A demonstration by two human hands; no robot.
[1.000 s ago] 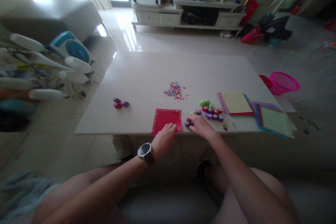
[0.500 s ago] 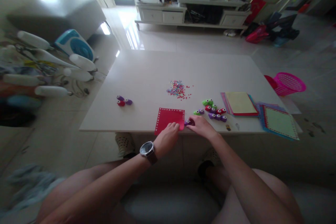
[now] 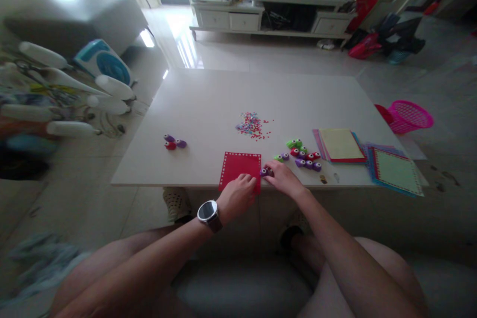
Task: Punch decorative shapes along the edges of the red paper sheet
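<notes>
A red sheet of paper [image 3: 241, 165] lies at the table's front edge, with small punched shapes along its top and left borders. My left hand [image 3: 240, 193], wearing a watch [image 3: 207, 211] on its wrist, has its fingers closed on the sheet's lower right part. Against the sheet's right edge stands a purple craft punch [image 3: 264, 172], gripped by my right hand [image 3: 283, 177]. Whether the paper sits inside its slot I cannot tell. More purple, red and green punches [image 3: 303, 155] are grouped just right of my right hand.
Colourful punched confetti [image 3: 252, 125] is heaped mid-table [image 3: 201, 104]. Three punches [image 3: 174, 142] sit at left. At right are a stack of coloured paper [image 3: 341, 145] and a second pile with punched borders [image 3: 398, 170]. A pink basket [image 3: 412, 117] stands beyond the right edge.
The punch in my right hand has come slightly closer to the red sheet's right edge. My left hand keeps nearly the same place on the paper.
</notes>
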